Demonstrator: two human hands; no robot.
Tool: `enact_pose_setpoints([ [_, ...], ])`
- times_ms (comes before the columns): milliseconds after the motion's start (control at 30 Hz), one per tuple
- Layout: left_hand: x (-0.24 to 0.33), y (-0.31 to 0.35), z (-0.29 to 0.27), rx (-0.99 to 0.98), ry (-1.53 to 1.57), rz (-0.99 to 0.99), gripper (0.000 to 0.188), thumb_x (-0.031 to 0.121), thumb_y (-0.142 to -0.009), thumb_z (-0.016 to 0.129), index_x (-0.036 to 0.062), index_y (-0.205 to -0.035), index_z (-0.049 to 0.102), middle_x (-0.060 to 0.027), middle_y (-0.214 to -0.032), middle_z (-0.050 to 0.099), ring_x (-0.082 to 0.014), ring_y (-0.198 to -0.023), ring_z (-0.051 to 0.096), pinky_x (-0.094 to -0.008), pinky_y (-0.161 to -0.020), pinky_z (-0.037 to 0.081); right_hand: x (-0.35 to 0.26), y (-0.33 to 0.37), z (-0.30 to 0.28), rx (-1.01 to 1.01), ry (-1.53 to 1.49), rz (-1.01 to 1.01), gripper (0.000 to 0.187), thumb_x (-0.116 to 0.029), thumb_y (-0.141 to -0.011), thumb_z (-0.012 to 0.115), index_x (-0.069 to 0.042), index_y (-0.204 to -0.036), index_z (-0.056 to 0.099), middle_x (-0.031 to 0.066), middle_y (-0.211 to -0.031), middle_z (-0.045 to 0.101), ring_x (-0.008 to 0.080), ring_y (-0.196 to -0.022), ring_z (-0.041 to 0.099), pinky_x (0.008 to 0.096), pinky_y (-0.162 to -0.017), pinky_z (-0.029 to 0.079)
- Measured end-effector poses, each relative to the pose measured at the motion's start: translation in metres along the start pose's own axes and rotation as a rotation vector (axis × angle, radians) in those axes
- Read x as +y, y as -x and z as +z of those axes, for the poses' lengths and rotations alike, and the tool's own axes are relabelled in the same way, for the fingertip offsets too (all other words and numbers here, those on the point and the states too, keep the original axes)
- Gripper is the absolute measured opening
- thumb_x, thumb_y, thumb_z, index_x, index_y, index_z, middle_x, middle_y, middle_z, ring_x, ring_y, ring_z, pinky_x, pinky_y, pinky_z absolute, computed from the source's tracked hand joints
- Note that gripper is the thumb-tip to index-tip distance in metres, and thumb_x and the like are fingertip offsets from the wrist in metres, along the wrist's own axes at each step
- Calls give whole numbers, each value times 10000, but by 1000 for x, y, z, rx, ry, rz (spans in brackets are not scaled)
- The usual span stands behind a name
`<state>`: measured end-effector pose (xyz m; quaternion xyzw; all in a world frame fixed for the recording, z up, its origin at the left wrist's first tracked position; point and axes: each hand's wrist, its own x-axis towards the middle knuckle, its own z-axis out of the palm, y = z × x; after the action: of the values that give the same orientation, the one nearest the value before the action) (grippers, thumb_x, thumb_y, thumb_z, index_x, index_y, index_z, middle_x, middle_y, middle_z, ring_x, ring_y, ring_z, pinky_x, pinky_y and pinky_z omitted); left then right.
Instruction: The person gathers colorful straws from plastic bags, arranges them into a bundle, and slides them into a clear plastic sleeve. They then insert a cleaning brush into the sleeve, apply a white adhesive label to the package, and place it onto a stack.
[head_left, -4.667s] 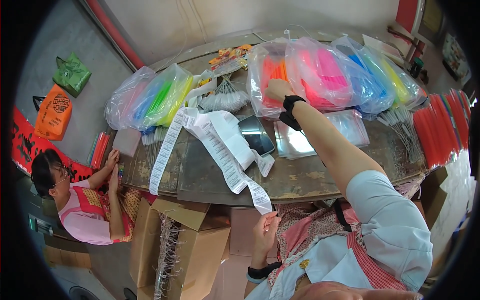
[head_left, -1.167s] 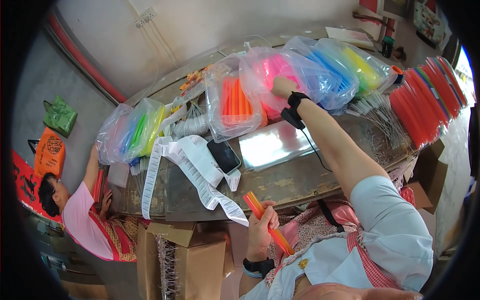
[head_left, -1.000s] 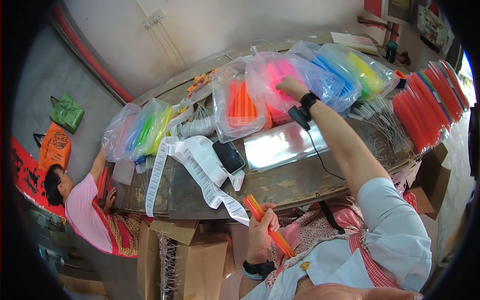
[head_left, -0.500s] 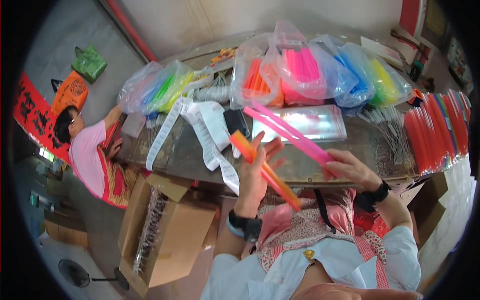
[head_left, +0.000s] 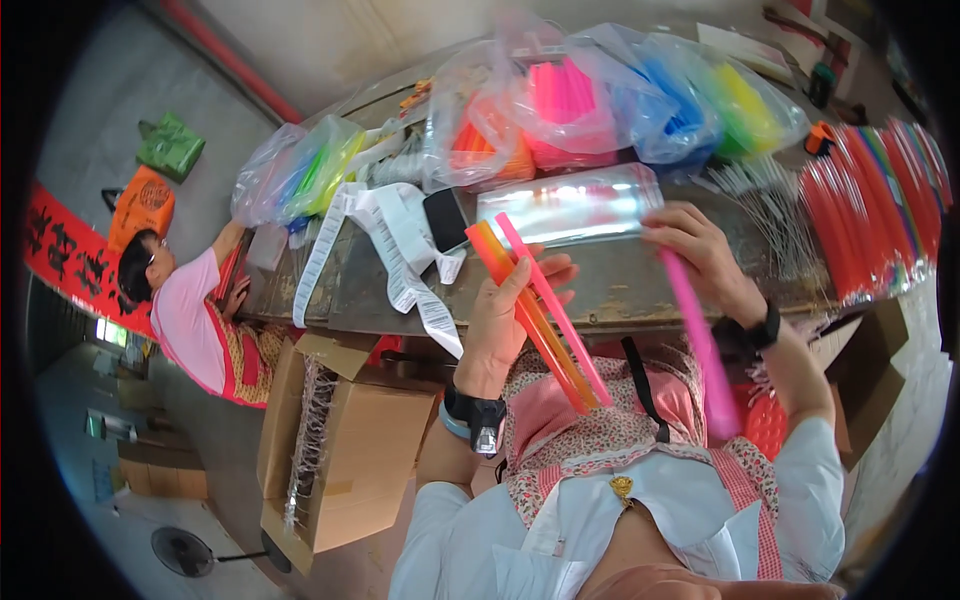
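The pink strip (head_left: 700,350) in the right hand (head_left: 700,255) is motion-blurred.

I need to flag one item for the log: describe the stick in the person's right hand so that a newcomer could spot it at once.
Start at the long metal table heaped with bags of coloured sticks. At its near edge the right hand grips a single pink stick slanting down toward the lap. Unlike the fanned orange and pink sticks in the left hand, it is alone.

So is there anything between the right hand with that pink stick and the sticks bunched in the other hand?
Nothing visible. The right hand holds one pink stick pointing down toward the lap. The left hand holds an orange and pink bundle beside it. Only open air above the table edge lies between them.
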<state>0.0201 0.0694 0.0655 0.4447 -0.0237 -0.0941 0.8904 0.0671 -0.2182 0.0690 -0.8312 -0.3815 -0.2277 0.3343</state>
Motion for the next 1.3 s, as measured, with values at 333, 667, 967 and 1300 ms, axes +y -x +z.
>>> enact_pose_setpoints([
  [333,-41,-10,32,-121,85,-274,353,142,-948,556,18,-1264,459,-126,-1102,611,-319,-1053,614,-439,-849,549,-9,-41,41,-172,414,-632,521,-182,-710,626,-29,-1199,533,121,-1317,482,297,-1194,505,374,-970,465],
  [667,-85,-58,14,237,121,140,370,109,-944,560,9,-1278,439,-88,-1074,591,-251,-1026,614,-372,-874,513,-63,4,51,-110,321,-26,632,-111,-714,644,28,-1294,435,211,-1332,467,348,-1235,479,418,-1013,420],
  [967,-100,-73,49,200,256,-90,364,177,-935,586,11,-1240,475,-111,-1112,575,-251,-1053,583,-412,-913,464,-12,25,55,-122,613,315,385,-73,-776,555,-1,-1151,506,139,-1000,600,290,-896,610,368,-770,501],
  [1300,-72,-112,-62,-119,-2170,790,416,59,-734,650,-16,-1122,517,-209,-1210,505,-341,-1066,545,-381,-807,494,18,77,-11,-71,484,545,416,14,-748,546,-3,-1164,520,192,-1020,605,366,-944,594,416,-798,488],
])
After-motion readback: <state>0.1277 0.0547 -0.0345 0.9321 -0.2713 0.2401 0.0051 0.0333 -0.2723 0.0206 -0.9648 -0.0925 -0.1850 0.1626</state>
